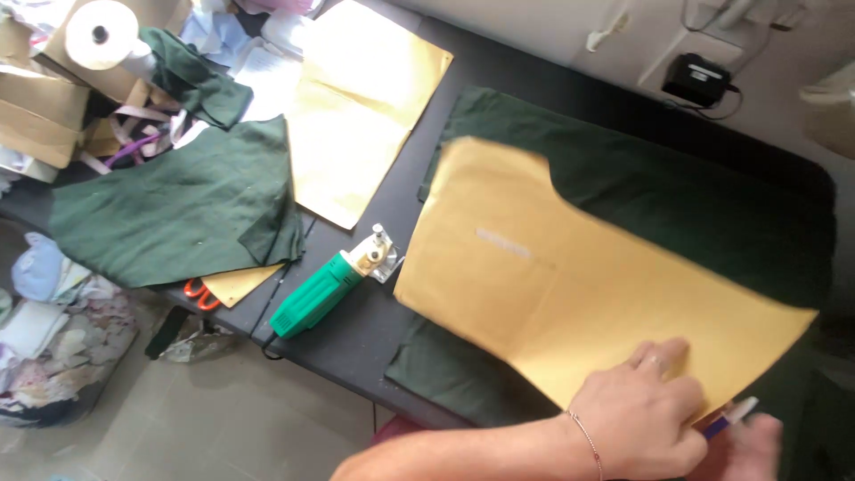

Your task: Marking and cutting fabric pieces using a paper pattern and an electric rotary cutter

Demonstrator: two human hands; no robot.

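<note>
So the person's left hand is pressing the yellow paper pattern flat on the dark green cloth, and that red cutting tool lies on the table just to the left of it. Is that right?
Not quite: the cutting tool is green, not red, as the head view shows. The rest holds: the left hand presses the yellow paper pattern flat on the dark green cloth, and the tool lies on the table just to the left of it.

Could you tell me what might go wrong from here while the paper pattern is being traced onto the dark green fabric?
The left hand presses only the near corner of the yellow paper pattern, so its far end could shift on the dark green fabric and skew the line. The right hand holds a pen near the table edge, where fabric overhangs and may drag. The green electric cutter lies close by.
</note>
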